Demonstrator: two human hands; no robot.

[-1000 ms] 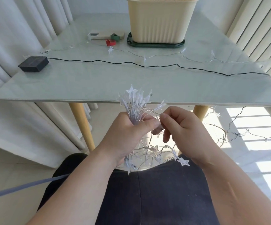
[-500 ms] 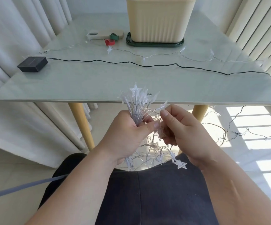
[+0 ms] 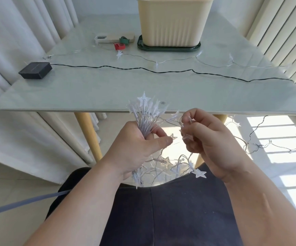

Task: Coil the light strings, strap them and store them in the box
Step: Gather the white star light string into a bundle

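Observation:
My left hand [image 3: 136,148] grips a bundle of clear star lights [image 3: 146,110] just below the table's front edge, the stars fanning out above my fist. My right hand [image 3: 207,139] pinches the thin wire of the same string beside it, a little apart from the left. Loose loops with stars [image 3: 165,161] hang between my hands over my lap. More of the star string [image 3: 179,59] trails across the table. The cream ribbed box [image 3: 174,20] stands at the table's far side on a dark green lid [image 3: 169,48].
A black wire [image 3: 143,68] runs across the table [image 3: 90,89] from a black solar box [image 3: 35,70] at the left. Red and green straps [image 3: 121,43] lie by a beige case [image 3: 111,37]. Wire lies tangled on the floor [image 3: 271,144] at right. Curtains hang on both sides.
My right hand has pulled away to the right from the left fist, drawing the wire with it. My left thumb has loosened on the bundle.

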